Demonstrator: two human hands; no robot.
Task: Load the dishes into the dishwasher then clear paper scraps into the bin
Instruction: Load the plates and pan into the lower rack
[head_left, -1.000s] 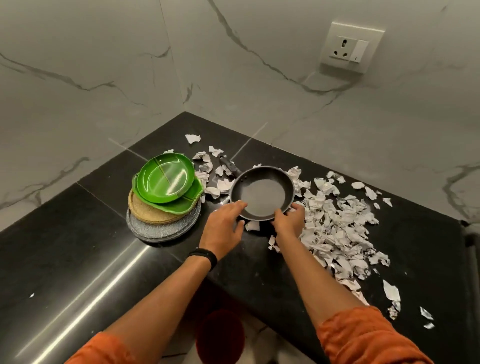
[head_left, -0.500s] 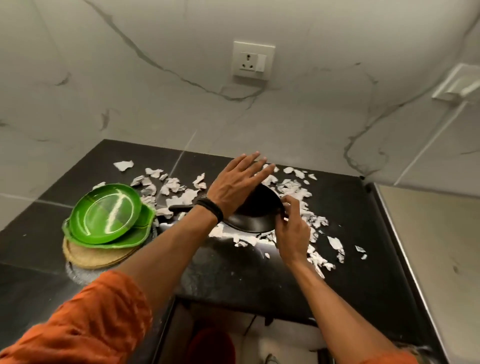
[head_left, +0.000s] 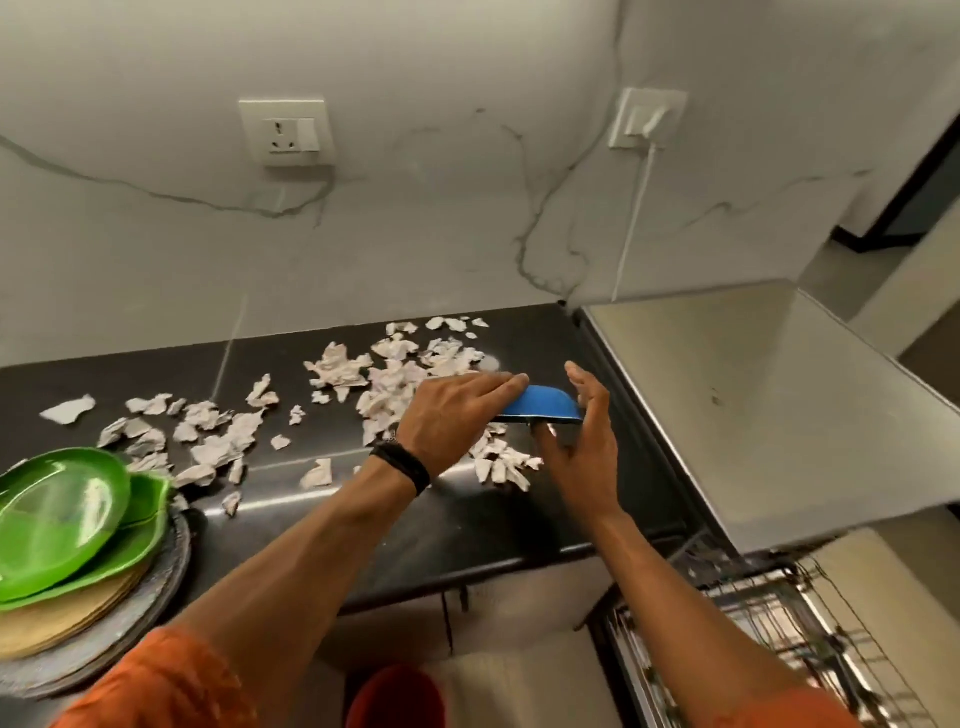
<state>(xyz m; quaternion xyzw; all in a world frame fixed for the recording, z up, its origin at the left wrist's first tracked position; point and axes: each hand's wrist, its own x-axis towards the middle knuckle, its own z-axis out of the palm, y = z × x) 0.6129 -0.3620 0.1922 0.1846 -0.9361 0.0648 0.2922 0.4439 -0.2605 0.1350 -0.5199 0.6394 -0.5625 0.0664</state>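
A frying pan (head_left: 545, 408) is held above the black counter (head_left: 467, 525), tipped so its blue underside faces me. My left hand (head_left: 452, 410) lies over its left side with straight fingers; its thumb is hidden. My right hand (head_left: 587, 441) holds the right rim, thumb beneath and fingers straight along the outside. White paper scraps (head_left: 395, 374) are strewn over the counter under and left of the pan. A stack of plates (head_left: 57, 509), two green on a tan and a grey one, sits at the counter's left front. The dishwasher's wire rack (head_left: 779, 623) is pulled out at lower right.
A steel top (head_left: 753, 389) adjoins the counter on the right, above the rack. A red bin (head_left: 395, 696) stands on the floor below the counter's front edge. Two wall sockets sit on the marble wall; a white cable hangs from the right one.
The pan has been lifted off the counter, carried right and turned over, so its blue underside shows. My view has swung right, bringing the steel top and the rack into sight.
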